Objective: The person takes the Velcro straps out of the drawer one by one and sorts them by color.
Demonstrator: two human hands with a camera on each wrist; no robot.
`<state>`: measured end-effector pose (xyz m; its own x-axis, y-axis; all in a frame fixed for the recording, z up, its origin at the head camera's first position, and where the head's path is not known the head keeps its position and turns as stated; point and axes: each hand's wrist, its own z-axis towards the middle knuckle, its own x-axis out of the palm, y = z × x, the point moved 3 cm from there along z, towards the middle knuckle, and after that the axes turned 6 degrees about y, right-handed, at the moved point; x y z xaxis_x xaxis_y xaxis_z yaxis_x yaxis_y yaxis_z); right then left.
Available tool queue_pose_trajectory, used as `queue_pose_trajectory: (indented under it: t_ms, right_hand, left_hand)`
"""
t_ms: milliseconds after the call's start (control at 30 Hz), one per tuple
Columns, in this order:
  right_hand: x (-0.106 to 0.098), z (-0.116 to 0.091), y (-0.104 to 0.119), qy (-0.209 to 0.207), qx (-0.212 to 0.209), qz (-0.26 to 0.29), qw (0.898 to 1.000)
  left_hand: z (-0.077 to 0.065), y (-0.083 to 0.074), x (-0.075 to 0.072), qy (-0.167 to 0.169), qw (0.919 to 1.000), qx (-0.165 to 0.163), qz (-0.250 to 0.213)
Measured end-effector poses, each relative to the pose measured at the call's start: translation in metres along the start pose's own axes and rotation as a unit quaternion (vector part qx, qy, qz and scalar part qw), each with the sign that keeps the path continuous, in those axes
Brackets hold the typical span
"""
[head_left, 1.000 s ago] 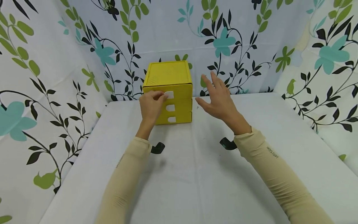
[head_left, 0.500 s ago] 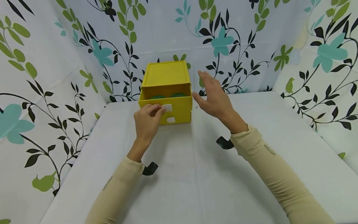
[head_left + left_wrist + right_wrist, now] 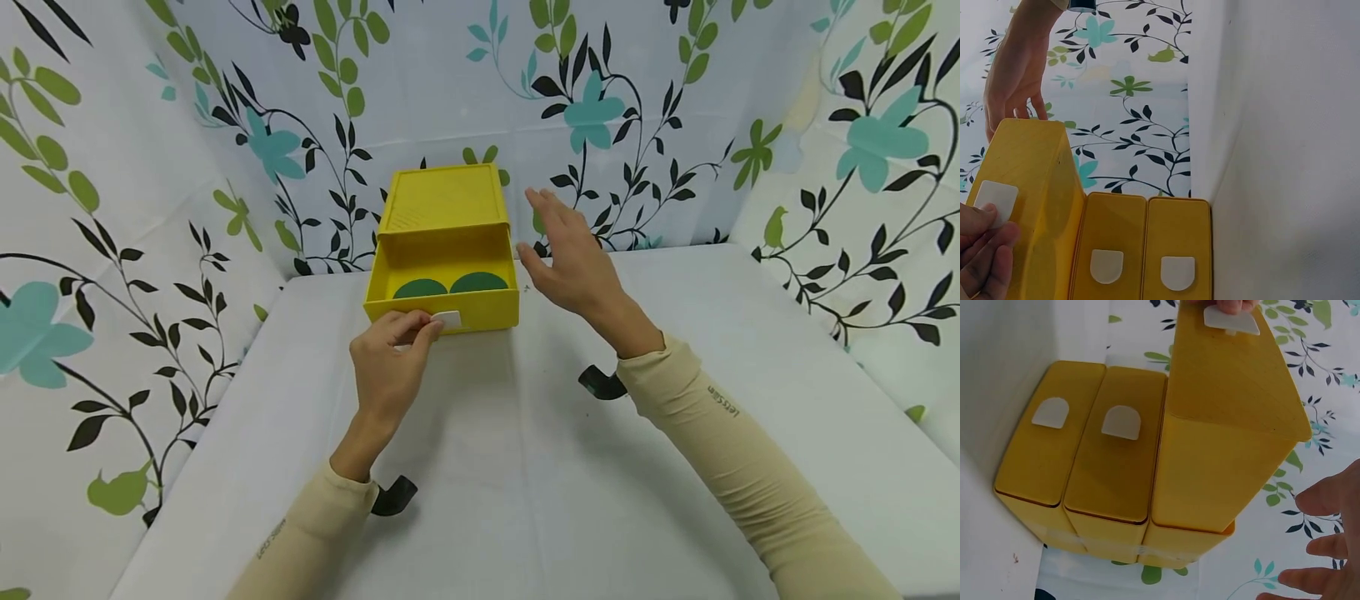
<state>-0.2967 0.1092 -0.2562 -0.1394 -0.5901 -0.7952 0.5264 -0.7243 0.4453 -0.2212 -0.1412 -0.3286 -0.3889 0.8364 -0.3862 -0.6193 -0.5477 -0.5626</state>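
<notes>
A yellow chest of three stacked drawers [image 3: 442, 196] stands at the back of the table. Its top drawer [image 3: 487, 312] is pulled well out, and two dark green round pieces [image 3: 478, 282] show inside. My left hand [image 3: 390, 358] pinches the white tab handle [image 3: 448, 319] on that drawer's front. In the left wrist view, thumb and fingers grip the white tab [image 3: 997, 200]. My right hand [image 3: 573, 258] hovers beside the chest's right side with fingers extended, holding nothing. The two lower drawers [image 3: 1110, 450] are closed, each with its own white tab [image 3: 1121, 422].
A white cloth covers the table [image 3: 480, 467]. Patterned curtains [image 3: 450, 83] with leaves and flowers hang behind and on both sides, the back one close behind the chest. Black curved pieces [image 3: 602, 382] stick out from both sleeves at the wrists.
My left hand has drawn the top drawer out toward me, bringing the green pieces into sight. The right hand has shifted slightly left, nearer the chest.
</notes>
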Motion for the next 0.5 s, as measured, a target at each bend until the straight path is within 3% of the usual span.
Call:
queue_pose_trajectory:
  t_ms: [200, 500]
  right_hand:
    - [0.006, 0.001, 0.006, 0.07, -0.031, 0.024, 0.997]
    - [0.01, 0.006, 0.019, 0.126, -0.119, 0.021, 0.985]
  left_hand:
    - [-0.014, -0.004, -0.002, -0.011, 0.9999, 0.009, 0.002]
    - [-0.03, -0.012, -0.003, -0.011, 0.9996, 0.027, 0.001]
